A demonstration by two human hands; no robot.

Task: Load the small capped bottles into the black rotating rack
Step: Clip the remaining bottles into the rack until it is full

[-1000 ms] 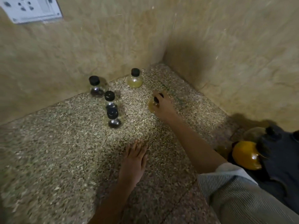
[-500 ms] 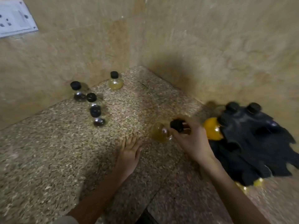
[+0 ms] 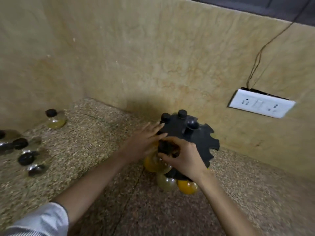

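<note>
The black rotating rack [image 3: 202, 138], a notched disc, stands near the right wall with black caps sticking up through its far slots. My right hand [image 3: 183, 156] grips the black cap of a small bottle [image 3: 154, 163] of yellow liquid at the rack's near-left edge. My left hand [image 3: 144, 139] rests flat with fingers spread on the rack's left rim. Two more bottles, one pale [image 3: 165, 182] and one orange [image 3: 187, 186], hang below the rack. Loose capped bottles stand on the stone counter at the left: one yellow [image 3: 55, 119], others clear with black caps [image 3: 26, 159].
The speckled stone counter [image 3: 95, 145] meets two beige marble walls in a corner behind the loose bottles. A white socket plate [image 3: 261, 103] with a thin cable sits on the right wall above the rack.
My right hand carried the yellow bottle from the counter to the rack's near edge. My left hand lifted off the counter and now touches the rack. The view swung right.
</note>
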